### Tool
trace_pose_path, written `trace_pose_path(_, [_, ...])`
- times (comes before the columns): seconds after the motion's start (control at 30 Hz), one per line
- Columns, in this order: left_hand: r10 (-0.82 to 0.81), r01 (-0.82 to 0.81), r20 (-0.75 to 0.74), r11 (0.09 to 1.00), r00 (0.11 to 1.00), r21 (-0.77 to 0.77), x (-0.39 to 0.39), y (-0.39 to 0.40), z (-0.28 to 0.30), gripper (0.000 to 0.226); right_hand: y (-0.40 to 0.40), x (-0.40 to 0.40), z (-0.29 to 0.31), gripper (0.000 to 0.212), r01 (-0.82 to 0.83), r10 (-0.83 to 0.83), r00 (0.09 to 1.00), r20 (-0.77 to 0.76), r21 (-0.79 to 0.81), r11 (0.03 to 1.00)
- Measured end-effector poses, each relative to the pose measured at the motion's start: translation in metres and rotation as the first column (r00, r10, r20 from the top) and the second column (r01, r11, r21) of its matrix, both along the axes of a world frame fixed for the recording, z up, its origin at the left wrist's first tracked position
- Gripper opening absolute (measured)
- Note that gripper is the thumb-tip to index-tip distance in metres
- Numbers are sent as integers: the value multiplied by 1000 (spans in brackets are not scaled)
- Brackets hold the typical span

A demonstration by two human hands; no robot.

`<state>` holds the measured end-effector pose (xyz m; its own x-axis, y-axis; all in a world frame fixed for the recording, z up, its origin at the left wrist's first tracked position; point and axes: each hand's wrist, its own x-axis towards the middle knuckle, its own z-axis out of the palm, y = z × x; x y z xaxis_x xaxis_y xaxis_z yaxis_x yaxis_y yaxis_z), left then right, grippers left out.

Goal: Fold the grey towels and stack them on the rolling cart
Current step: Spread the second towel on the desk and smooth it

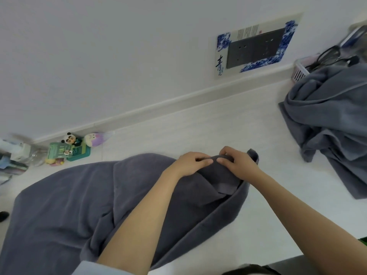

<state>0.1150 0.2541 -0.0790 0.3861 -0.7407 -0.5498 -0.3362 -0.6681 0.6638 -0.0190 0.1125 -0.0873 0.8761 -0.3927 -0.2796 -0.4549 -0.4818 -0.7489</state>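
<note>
Desk is carrying the spread grey towel; an unfolded heap is waiting at far right; left hand and right hand are pinching one corner, fingers curled; matching edges squarely before creasing should be keeping the fold neat.

There is one view, from a wide-angle camera worn on the person's head. It looks forward and down over both forearms onto a white table and is tilted, so the wall edge runs slantwise up to the right. The left hand and right hand sit close, near the middle. The wide lens also takes in the wall behind and the table's far corners.
</note>
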Motion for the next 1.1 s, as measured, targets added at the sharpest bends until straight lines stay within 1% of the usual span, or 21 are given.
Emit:
trace_pose_path(0.07, [-10,10,-2,1000,1000,-27,3,-11,16,26,-10,-5,17,8,6,-4,1000,27,-67,998])
trace_pose_path(0.13, [21,-17,46,996,999,-83,3,-27,41,20,-23,-15,36,11,76,-62,993,102,-141,987])
trace_pose_path(0.2, [73,-44,141,979,987,-198,2,-40,66,12,-30,-26,52,16,191,-111,949,294,-258,947])
trace_pose_path(0.27, [108,-43,187,945,976,-324,-5,-54,86,9,-40,-40,64,22,302,-65,872,486,-428,852])
trace_pose_path(0.3, [96,-19,207,938,974,-345,-10,-58,91,11,-45,-47,64,25,326,-34,848,528,-472,819])
trace_pose_path(0.37, [29,60,288,954,957,-295,-18,-65,84,17,-55,-58,50,22,298,-55,872,486,-439,848])
trace_pose_path(0.43, [-40,123,425,978,904,-170,-23,-69,57,25,-63,-65,20,17,251,-157,944,291,-322,913])
trace_pose_path(0.47, [-67,124,456,987,888,-97,-25,-71,41,34,-67,-69,4,16,259,-214,960,181,-282,924])
trace_pose_path(0.5, [-71,94,446,995,892,-29,-29,-72,27,45,-70,-74,-10,16,303,-281,953,117,-279,911])
trace_pose_path(0.53, [-46,42,417,999,908,19,-31,-71,14,55,-71,-78,-21,16,366,-354,930,99,-304,879])
trace_pose_path(0.57, [-7,-13,376,999,926,50,-35,-74,4,62,-74,-82,-30,17,433,-412,901,137,-352,830])
trace_pose_path(0.6, [53,-78,325,995,944,64,-36,-73,-3,68,-75,-84,-34,17,466,-420,885,201,-401,789])
trace_pose_path(0.63, [115,-138,261,988,958,73,-37,-75,-8,73,-75,-86,-39,16,463,-380,885,268,-435,772])
trace_pose_path(0.7, [240,-253,149,965,959,73,-34,-78,-15,81,-71,-87,-43,6,346,-205,922,330,-460,818])
trace_pose_path(0.73, [276,-286,128,955,953,77,-32,-80,-19,84,-70,-89,-45,9,280,-143,938,314,-449,848])
trace_pose_path(0.8, [343,-353,119,932,932,79,-27,-85,-23,88,-71,-92,-51,35,172,-71,970,234,-446,879])
trace_pose_path(0.87, [481,-484,56,872,875,75,-21,-88,-23,85,-71,-97,-58,61,62,-31,997,77,-438,897])
trace_pose_path(0.93, [582,-576,-64,812,811,88,-14,-89,-22,68,-71,-106,-64,74,7,-20,999,-33,-354,935])
trace_pose_path(1.0, [623,-612,-209,781,753,124,-9,-90,-19,42,-71,-113,-69,68,17,-21,1000,-10,-319,947])
trace_pose_path(1.03, [652,-642,-290,753,701,143,-8,-91,-15,35,-71,-114,-71,60,35,-28,999,25,-323,946])
trace_pose_path(1.1, [696,-715,-449,680,561,162,-7,-96,-4,33,-71,-112,-74,35,123,-83,988,133,-328,937])
